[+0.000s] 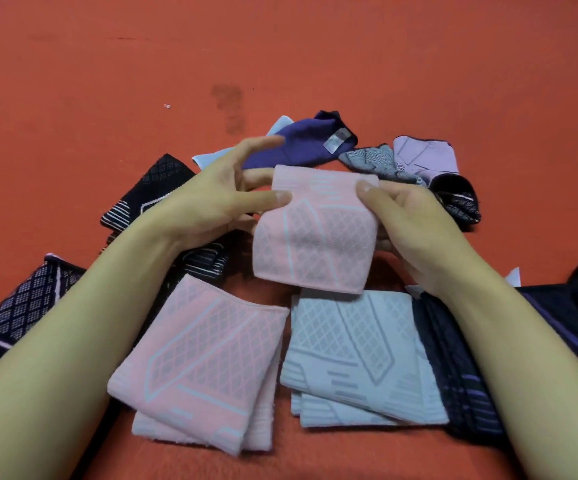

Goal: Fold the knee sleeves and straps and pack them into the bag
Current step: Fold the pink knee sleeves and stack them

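A pink knee sleeve (318,230) with a pale diamond pattern is held above the orange surface, folded in half. My left hand (211,199) pinches its upper left edge between thumb and fingers. My right hand (415,233) grips its right side, thumb on top. Below it lie a folded pink sleeve (204,368) at the left and a folded light blue sleeve pile (353,362) at the right. No bag is in view.
Dark patterned sleeves lie at the left (20,306) and behind my left wrist (155,188). A purple sleeve (308,143), grey and lilac ones (422,157) sit behind. Dark blue sleeves (460,368) lie under my right forearm. Orange cloth (280,46) stretches beyond.
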Available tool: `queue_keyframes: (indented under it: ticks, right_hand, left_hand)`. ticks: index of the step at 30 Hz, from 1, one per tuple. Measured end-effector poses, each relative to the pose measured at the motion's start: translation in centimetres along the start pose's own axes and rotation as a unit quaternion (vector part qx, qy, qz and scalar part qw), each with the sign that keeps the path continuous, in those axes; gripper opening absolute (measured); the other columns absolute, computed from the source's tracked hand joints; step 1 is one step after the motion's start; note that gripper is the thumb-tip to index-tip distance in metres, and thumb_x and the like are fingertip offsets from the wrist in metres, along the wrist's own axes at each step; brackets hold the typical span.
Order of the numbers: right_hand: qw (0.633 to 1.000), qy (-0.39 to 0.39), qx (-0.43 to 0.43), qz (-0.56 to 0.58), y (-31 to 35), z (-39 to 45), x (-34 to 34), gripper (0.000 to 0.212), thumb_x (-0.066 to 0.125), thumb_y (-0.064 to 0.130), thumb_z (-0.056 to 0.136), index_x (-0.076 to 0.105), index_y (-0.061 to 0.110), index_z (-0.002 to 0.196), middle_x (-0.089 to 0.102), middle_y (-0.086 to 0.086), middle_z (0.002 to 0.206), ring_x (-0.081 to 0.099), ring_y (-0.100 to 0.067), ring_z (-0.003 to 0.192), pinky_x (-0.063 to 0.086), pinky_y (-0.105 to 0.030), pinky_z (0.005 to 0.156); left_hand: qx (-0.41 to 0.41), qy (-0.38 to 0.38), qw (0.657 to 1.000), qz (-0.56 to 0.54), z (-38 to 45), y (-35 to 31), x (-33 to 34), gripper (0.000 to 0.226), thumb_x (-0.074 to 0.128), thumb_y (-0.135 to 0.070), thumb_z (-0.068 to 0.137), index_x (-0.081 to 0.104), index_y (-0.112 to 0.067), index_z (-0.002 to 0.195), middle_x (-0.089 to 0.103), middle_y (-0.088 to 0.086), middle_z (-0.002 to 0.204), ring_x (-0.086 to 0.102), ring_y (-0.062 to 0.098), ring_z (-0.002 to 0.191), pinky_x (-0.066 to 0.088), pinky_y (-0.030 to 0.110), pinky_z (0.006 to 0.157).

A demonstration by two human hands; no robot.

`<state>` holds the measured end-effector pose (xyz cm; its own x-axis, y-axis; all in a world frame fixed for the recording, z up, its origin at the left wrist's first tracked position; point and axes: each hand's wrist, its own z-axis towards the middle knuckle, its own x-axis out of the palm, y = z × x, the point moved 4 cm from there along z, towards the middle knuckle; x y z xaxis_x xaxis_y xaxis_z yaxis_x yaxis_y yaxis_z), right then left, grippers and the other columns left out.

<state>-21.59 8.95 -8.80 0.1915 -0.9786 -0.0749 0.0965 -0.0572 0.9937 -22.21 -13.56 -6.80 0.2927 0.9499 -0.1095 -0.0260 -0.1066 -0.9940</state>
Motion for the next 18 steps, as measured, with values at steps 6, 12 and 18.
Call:
queue_keyframes:
  ticks: [6, 12, 18]
  right_hand:
    - [0.994, 0.037, -0.086, 0.055, 1.4, -0.5, 0.3, 0.041, 0.048, -0.001, 0.106, 0.077, 0.028, 0.106, 0.071, -0.008, 0.090, 0.062, -0.025, 0.079, 0.056, -0.045, 0.071]
    - [0.995, 0.060, -0.062, 0.056, 1.3, -0.4, 0.6, 0.058, 0.033, -0.018, 0.092, 0.063, 0.024, 0.065, 0.056, -0.017, 0.084, 0.049, -0.028, 0.080, 0.041, -0.042, 0.072]
    - [0.994, 0.053, -0.024, 0.092, 1.3, -0.4, 0.2, 0.046, 0.033, -0.006, 0.097, 0.065, 0.019, 0.078, 0.058, -0.009, 0.088, 0.053, -0.020, 0.077, 0.046, -0.026, 0.063]
  left_hand:
    - [0.104, -0.031, 0.994, -0.006, 0.1, -0.6, -1.1, 0.082, 0.080, -0.006, 0.081, 0.042, -0.028, 0.151, 0.075, 0.018, 0.112, 0.062, 0.030, 0.094, 0.043, 0.052, 0.086]
    - [0.118, -0.004, 0.993, -0.021, 0.0, -0.7, -0.8, 0.059, 0.053, 0.016, 0.092, 0.055, -0.022, 0.137, 0.065, -0.004, 0.076, 0.041, 0.013, 0.055, 0.033, 0.023, 0.051]
    - [0.059, -0.027, 0.989, -0.136, 0.3, -1.1, -0.3, 0.065, 0.039, 0.009, 0.098, 0.041, -0.030, 0.149, 0.069, 0.009, 0.119, 0.062, 0.016, 0.074, 0.055, 0.025, 0.068]
